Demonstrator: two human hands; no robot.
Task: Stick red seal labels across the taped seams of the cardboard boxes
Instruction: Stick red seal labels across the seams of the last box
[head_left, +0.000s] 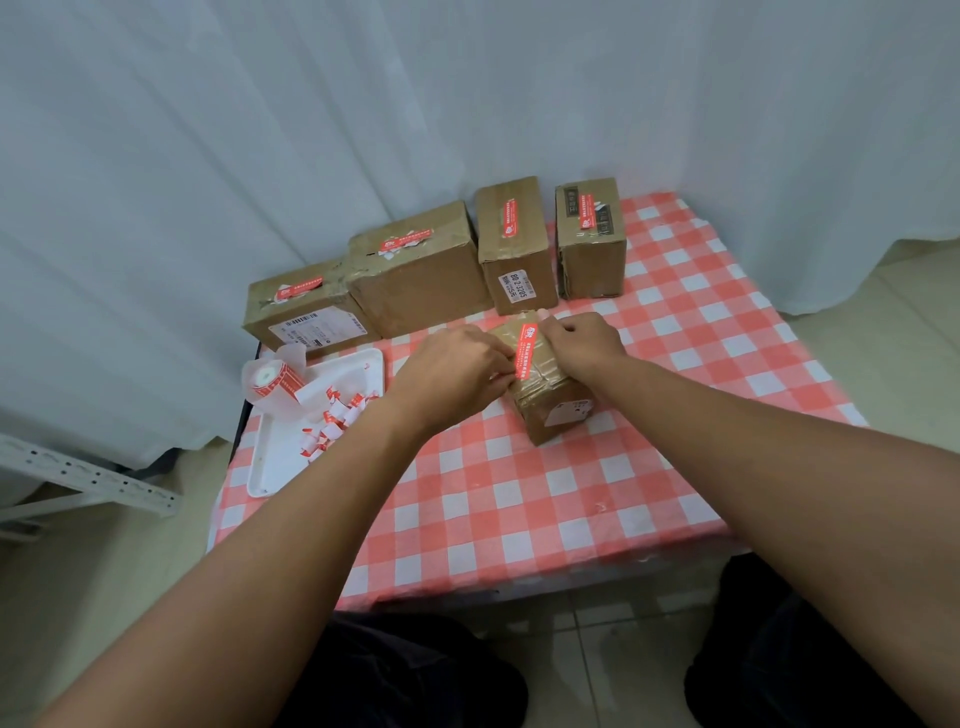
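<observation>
The left hand (457, 371) pinches the near end of the red seal label (529, 349) with curled fingers while the right hand (584, 340) presses its far end onto the small cardboard box (550, 395), so the labelling step appears under way; next, smooth the strip flat between the fingers.

a red-and-white checked cloth (519, 499) covers the worktop. a white tray (270, 467) lies at its left edge, partly over the side, with curled scraps of backing paper (332, 421) scattered in it. pale curtains (260, 130) hang behind and to both sides. a perforated grey metal bar (88, 475) slants near the floor at left. the floor (857, 332) is pale tile.
</observation>
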